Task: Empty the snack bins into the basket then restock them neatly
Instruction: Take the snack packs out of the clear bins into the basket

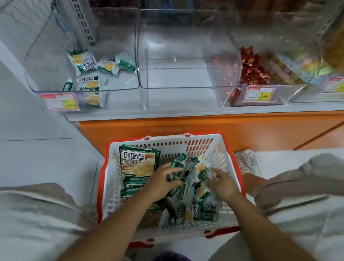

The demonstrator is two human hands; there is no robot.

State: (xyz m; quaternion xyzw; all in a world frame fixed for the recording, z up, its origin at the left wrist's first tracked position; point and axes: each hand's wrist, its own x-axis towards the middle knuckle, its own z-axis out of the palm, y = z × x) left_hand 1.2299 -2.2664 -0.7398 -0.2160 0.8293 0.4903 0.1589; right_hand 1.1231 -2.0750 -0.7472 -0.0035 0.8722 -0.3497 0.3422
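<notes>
- Down on the floor between the person's knees sits the white basket with a red rim, in front of the orange shelf base.
- Small packets, green and silver, lie heaped in the basket's right half. Large packs of the same brand are stacked flat on its left.
- Left hand has its fingers bent against the heap's left side. Right hand has its fingers curled into the right side, tips hidden in the wrappers. The heap is clasped between the two.
- Left bin holds only a few loose packets, lying at odd angles. Middle bin shows nothing inside. Red wrapped snacks fill the next bin to the right.
- Key relation: both bins lie up and ahead of the hands. The left bin is ahead and to the left, nearer the left hand, and the middle bin is straight ahead.
- Judgement: restock phase, a two-handed scoop about to be lifted up and forward. Loose packets could spill off the heap.
</notes>
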